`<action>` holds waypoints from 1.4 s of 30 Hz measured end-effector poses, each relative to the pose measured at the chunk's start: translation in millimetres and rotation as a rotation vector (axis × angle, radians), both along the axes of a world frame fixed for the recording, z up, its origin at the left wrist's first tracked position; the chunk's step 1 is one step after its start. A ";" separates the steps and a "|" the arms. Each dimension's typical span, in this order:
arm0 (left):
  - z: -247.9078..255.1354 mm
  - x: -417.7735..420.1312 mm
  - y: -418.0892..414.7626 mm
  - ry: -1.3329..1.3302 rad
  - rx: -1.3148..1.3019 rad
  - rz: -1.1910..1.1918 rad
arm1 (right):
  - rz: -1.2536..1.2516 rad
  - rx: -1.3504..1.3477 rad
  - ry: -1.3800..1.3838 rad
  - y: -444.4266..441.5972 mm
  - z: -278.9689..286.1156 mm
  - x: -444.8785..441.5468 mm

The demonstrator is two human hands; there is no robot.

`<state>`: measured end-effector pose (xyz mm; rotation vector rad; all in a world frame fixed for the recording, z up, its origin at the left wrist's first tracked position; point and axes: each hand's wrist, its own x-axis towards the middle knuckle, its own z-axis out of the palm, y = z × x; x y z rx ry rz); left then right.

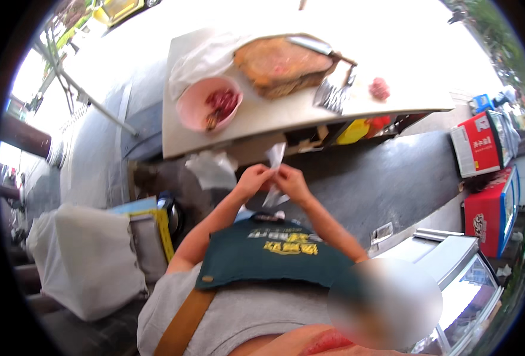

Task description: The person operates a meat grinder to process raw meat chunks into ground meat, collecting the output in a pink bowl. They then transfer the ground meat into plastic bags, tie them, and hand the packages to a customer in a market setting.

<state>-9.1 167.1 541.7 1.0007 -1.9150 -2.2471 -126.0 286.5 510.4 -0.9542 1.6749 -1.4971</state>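
Observation:
In front of my apron point(280, 249), my left hand point(254, 179) and my right hand point(292, 183) meet with their fingertips pinching a thin, clear plastic bag point(275, 153). The bag sticks up above my fingers and hangs down below them. Beyond them is a pale table point(262, 118). On it a pink bowl point(189, 109) holds dark red meat pieces point(227, 101). A thick wooden chopping block point(284, 62) carries a cleaver point(313, 46), its handle pointing right. A small lump of pink minced meat point(379, 89) lies farther right on the table.
A white plastic bag point(213, 169) hangs by the table's near edge. Yellow point(352, 131) and red plastic bags point(379, 121) sit beneath it. Red-sided chest freezers point(478, 144) line the right, with a glass-topped freezer point(467, 285) nearer. A white-covered stack point(89, 258) stands left.

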 end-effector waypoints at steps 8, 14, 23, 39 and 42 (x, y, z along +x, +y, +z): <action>6.4 -1.9 -7.2 0.116 0.169 0.118 | 0.140 -0.045 -0.355 -9.8 20.0 -5.5; -2.0 11.4 -1.0 0.297 0.063 0.054 | 0.068 0.017 -0.550 -9.4 30.1 0.8; 7.1 31.4 -19.2 0.768 1.091 0.502 | 0.099 -0.382 -1.303 -1.0 26.0 -27.6; 150.8 155.4 -175.0 1.552 -0.595 0.576 | 0.663 -0.040 0.435 -140.3 96.2 100.3; 137.9 172.0 -238.7 1.673 -0.333 0.354 | 0.288 -0.154 0.936 -198.5 116.1 54.2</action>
